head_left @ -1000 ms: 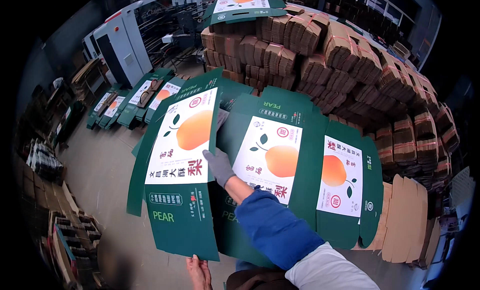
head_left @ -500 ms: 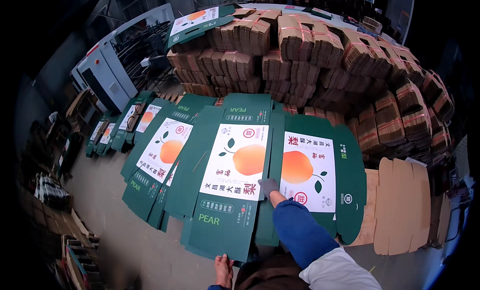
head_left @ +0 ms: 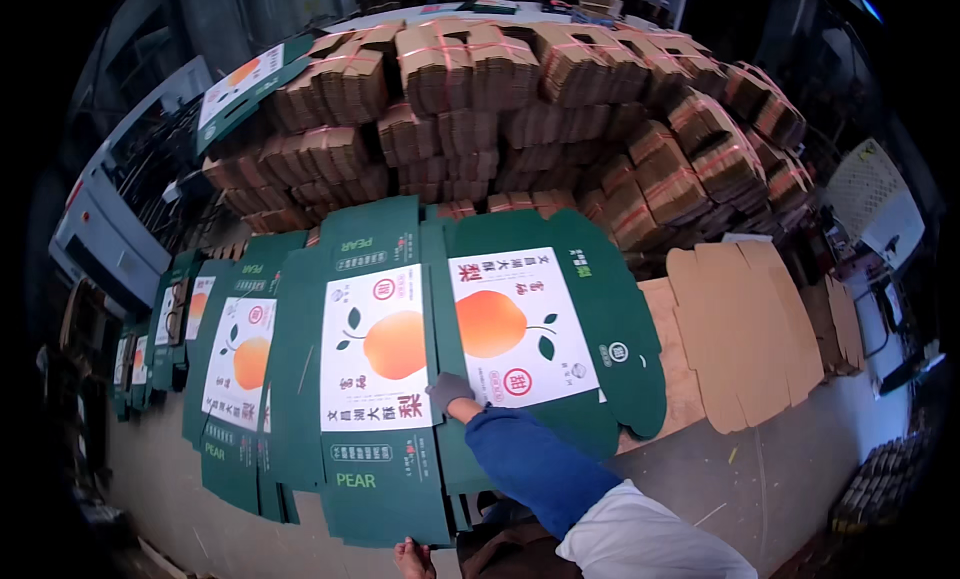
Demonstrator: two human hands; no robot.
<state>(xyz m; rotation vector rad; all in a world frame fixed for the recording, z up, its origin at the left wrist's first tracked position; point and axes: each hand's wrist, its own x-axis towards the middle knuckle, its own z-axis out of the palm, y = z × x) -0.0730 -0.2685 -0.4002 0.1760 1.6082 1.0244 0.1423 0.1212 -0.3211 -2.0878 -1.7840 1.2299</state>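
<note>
A flat green printed fruit-box blank [head_left: 385,494], with a white panel and an orange-yellow pear, lies in front of me. My right hand [head_left: 452,392], in a grey glove, is closed at its right edge, against the neighbouring blank. At the near edge of the same blank, my bare left hand [head_left: 412,559] has its fingers closed on the cardboard, partly cut off by the frame. Another green box blank [head_left: 590,309], its print turned the other way, lies on the right under my right forearm. Further green blanks [head_left: 235,459] overlap on the left.
Bundled brown cardboard [head_left: 435,74] is piled high behind the blanks, tied with pink straps. A plain brown blank [head_left: 745,329] lies at the right. A white machine cabinet [head_left: 110,229] stands at the far left. More green blanks [head_left: 180,309] lie near it.
The view has swung right, so the blanks and both hands appear farther left. My hands keep their places on the blank's right and near edges.
</note>
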